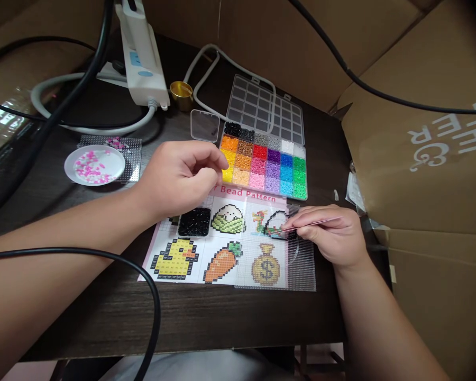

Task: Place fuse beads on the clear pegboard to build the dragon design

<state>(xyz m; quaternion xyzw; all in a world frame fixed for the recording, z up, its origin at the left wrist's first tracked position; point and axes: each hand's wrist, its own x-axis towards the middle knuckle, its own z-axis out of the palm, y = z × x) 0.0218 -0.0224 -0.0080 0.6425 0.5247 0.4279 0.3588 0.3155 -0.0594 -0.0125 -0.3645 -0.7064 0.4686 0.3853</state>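
Note:
My right hand (333, 235) grips slim tweezers (289, 229), their tips over a clear pegboard (304, 272). Beside the tips, black beads (270, 221) form a curved outline on this board, which lies over part of a printed bead pattern sheet (222, 245). My left hand (184, 177) hovers above the sheet's upper edge with curled fingers; whether anything is between them is hidden. Below it is a small square box of black beads (194, 222). Just past its fingertips sits a divided case (306, 180) of many-coloured beads.
A white dish (73, 177) with pink and white beads stands on another pegboard (136, 153) at left. Behind are a power strip (143, 79), a gold cup (181, 95) and a small clear lid (204, 126). Black cables (156, 307) cross the view; cardboard (432, 185) walls the right side.

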